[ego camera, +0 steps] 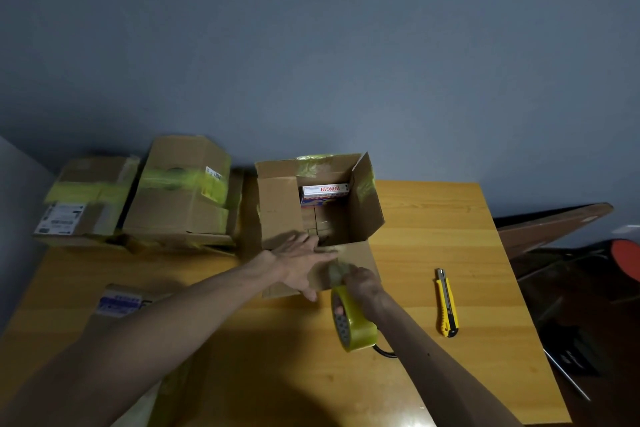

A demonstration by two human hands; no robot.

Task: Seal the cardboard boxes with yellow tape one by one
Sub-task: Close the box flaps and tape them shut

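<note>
A tape roll (353,319) is being gripped by the right hand (362,282) over the table (450,218), fingers curled through its core. What looks like a tape end, blurred, is being brought onto the near flap (356,253) of the open box (280,211). That flap is being pressed down by the left hand (301,260), its fingers laid straight and flat, holding nothing. To the right, a knife (446,302) is lying well apart from both hands. Inside the box a printed carton (323,192) is being left exposed, with the side and far flaps standing up. Farther back on the left, a tall taped box (180,191) and a flat taped box (86,198) are being kept near the wall. Trouble is being risked here. With the flaps not yet folded shut, the tape may be stuck to one flap alone. It may be creased onto itself if the roll is pulled aslant. The box may be dragged if the left hand's pressure is eased.
</note>
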